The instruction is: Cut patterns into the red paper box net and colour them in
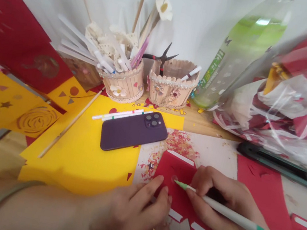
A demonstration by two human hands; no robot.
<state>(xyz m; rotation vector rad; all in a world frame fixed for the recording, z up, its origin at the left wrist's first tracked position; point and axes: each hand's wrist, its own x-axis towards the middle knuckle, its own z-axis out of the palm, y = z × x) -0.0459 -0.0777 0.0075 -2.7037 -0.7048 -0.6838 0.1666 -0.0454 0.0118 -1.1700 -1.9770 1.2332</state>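
Note:
My right hand (217, 193) is closed round a white marker pen (231, 214) with a green tip and a green band. The tip touches a piece of red paper (172, 170) at a small pale round mark. White strips run along some of the paper's edges. From the left, my left hand (136, 211) presses its bent fingers on the red paper's near left part and holds it. A ring is on one of its fingers and a green bangle on the wrist. Its thumb is hidden.
A purple phone (132, 133) lies on yellow paper (75, 156) beside slim markers and a wooden stick (72, 120). Behind stand two wooden-stick holders, one (171, 90) with pliers (163, 58). At right are a green-liquid bottle (241, 55) and a clear bag (292, 100) of scraps.

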